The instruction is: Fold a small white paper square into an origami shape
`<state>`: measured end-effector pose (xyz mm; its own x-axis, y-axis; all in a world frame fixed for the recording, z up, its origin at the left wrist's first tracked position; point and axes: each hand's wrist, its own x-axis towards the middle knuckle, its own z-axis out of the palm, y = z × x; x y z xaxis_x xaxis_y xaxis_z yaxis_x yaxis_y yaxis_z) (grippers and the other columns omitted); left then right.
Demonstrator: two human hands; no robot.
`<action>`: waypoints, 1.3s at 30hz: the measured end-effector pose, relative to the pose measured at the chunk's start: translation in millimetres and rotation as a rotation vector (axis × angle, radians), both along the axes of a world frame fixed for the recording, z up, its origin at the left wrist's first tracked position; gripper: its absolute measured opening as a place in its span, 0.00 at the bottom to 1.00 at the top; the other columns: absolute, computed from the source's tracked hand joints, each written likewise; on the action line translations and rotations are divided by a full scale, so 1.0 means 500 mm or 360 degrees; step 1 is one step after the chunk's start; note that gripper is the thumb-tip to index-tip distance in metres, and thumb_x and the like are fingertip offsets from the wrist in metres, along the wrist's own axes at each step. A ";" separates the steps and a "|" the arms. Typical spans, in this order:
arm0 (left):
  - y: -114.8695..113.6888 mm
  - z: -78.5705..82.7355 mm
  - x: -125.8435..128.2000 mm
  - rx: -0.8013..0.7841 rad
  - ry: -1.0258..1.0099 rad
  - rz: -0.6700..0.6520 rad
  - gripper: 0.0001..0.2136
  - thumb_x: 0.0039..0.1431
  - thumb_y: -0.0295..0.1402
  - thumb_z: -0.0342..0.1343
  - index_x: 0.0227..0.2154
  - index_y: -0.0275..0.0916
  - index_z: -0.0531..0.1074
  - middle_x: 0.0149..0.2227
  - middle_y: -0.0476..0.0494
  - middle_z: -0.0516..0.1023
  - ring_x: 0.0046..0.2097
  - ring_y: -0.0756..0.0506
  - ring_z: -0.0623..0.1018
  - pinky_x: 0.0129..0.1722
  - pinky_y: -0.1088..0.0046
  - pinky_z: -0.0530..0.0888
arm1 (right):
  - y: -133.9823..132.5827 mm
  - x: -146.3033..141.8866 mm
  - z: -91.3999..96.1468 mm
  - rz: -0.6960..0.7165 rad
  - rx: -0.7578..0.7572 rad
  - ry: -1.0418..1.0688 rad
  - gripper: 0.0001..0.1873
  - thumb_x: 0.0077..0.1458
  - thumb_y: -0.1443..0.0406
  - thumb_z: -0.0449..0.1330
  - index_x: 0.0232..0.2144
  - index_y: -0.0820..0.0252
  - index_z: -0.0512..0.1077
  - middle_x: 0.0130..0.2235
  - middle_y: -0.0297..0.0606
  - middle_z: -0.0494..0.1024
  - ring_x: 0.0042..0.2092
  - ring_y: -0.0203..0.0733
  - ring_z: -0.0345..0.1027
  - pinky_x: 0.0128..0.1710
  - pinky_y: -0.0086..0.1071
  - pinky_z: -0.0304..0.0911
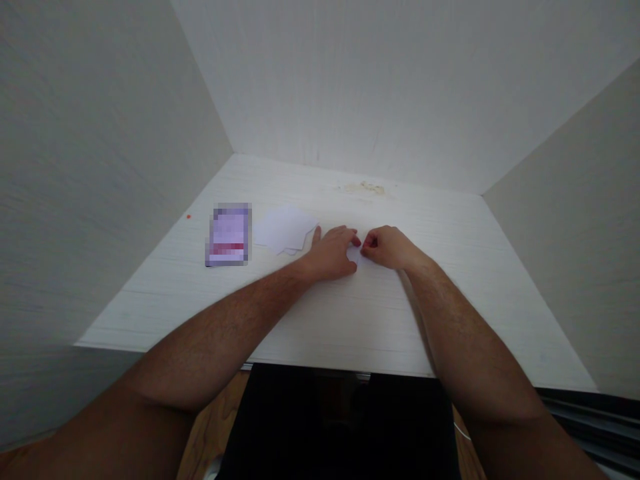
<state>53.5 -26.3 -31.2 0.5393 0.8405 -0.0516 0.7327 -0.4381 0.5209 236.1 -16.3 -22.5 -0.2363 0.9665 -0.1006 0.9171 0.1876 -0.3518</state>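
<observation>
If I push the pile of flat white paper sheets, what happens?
That pile of flat white paper sheets would probably slide apart, since its edges don't line up. Each sheet looks thin, so likely light and bendy. Lying flat, they probably won't roll.

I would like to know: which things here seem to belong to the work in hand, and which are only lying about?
Likely in the work:
small pale piece, probably paper, between left hand and right hand;
loose white sheets beside the left hand, perhaps.

Apparently lying about:
purplish item, too blurred to identify;
small orange dot farther left.
</observation>
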 end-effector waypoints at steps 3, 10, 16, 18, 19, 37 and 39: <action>0.000 -0.003 0.000 0.0013 -0.0007 0.0005 0.22 0.47 0.33 0.57 0.49 0.45 0.68 0.66 0.43 0.62 0.69 0.38 0.56 0.67 0.38 0.41 | 0.000 -0.001 -0.001 -0.0063 -0.0014 0.0007 0.03 0.49 0.64 0.64 0.27 0.57 0.77 0.28 0.36 0.79 0.30 0.37 0.68 0.30 0.32 0.57; 0.002 -0.006 0.002 0.0002 0.0005 0.0002 0.22 0.47 0.32 0.57 0.49 0.45 0.69 0.67 0.43 0.62 0.69 0.38 0.56 0.67 0.38 0.40 | -0.002 -0.004 0.001 -0.0095 -0.0006 -0.0020 0.03 0.49 0.65 0.63 0.26 0.57 0.77 0.28 0.37 0.79 0.30 0.38 0.69 0.30 0.32 0.57; 0.002 -0.004 0.000 -0.0001 -0.0007 0.0000 0.22 0.47 0.33 0.57 0.48 0.44 0.69 0.66 0.42 0.62 0.69 0.38 0.56 0.67 0.38 0.40 | -0.006 -0.002 -0.002 -0.0115 -0.0005 0.0075 0.03 0.48 0.65 0.62 0.25 0.58 0.76 0.27 0.36 0.79 0.29 0.37 0.69 0.29 0.32 0.58; 0.001 -0.003 0.000 -0.0011 -0.0017 0.0006 0.22 0.46 0.33 0.57 0.48 0.44 0.69 0.67 0.42 0.62 0.69 0.39 0.56 0.67 0.38 0.40 | -0.008 -0.002 -0.003 -0.0110 0.0000 0.0072 0.04 0.49 0.65 0.62 0.25 0.58 0.76 0.27 0.36 0.79 0.29 0.37 0.68 0.29 0.31 0.57; 0.001 -0.003 0.000 -0.0018 -0.0018 0.0011 0.22 0.46 0.33 0.57 0.48 0.44 0.69 0.67 0.42 0.62 0.69 0.39 0.56 0.67 0.39 0.40 | -0.009 -0.002 -0.003 -0.0105 0.0003 0.0058 0.04 0.49 0.65 0.61 0.25 0.58 0.76 0.27 0.36 0.79 0.29 0.37 0.68 0.29 0.32 0.57; 0.002 -0.005 -0.002 -0.0012 -0.0019 0.0000 0.21 0.47 0.32 0.58 0.47 0.45 0.69 0.67 0.43 0.61 0.69 0.37 0.56 0.68 0.40 0.39 | -0.014 -0.004 0.001 -0.0049 0.0011 -0.0010 0.06 0.52 0.65 0.59 0.26 0.58 0.75 0.28 0.36 0.78 0.28 0.37 0.66 0.28 0.32 0.55; 0.002 -0.005 -0.002 -0.0010 -0.0017 -0.0005 0.21 0.47 0.32 0.58 0.47 0.44 0.69 0.67 0.42 0.61 0.69 0.37 0.56 0.67 0.39 0.40 | -0.015 -0.003 0.001 -0.0042 0.0015 -0.0008 0.06 0.52 0.64 0.59 0.27 0.58 0.75 0.28 0.37 0.78 0.28 0.37 0.66 0.28 0.32 0.55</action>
<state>52.3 -25.2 -33.9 0.5426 0.8385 -0.0513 0.7256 -0.4370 0.5315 234.4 -23.7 -22.2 -0.2100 0.9733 -0.0926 0.9235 0.1664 -0.3455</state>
